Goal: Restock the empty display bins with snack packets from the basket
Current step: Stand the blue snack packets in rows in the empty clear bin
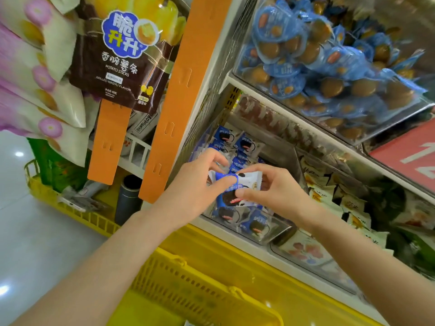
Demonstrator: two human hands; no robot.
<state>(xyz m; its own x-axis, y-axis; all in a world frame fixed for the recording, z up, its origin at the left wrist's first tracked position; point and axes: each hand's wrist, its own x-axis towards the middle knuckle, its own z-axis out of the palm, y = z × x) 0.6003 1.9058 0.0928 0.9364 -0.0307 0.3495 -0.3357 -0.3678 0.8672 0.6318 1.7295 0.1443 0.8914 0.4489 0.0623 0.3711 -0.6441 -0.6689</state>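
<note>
Snack packets (235,188), blue and white, pinched by both hands, left hand (195,184) and right hand (274,188), just above a clear display bin (266,240) holding like packets. Yellow basket (200,278) below; orange strip (179,90) at left. Hanging bag (117,57) reads "POTATO STICKS", "GRILLED WAGYU FLAVOR".

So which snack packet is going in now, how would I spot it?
Find the tall orange strip at the shelf's left edge; right of its lower end sits a clear bin of blue-and-white cookie packets. The packet you want is above it, pinched between the left hand and right hand. Its neighbours lie loose in the bin; only this one is held.
</note>
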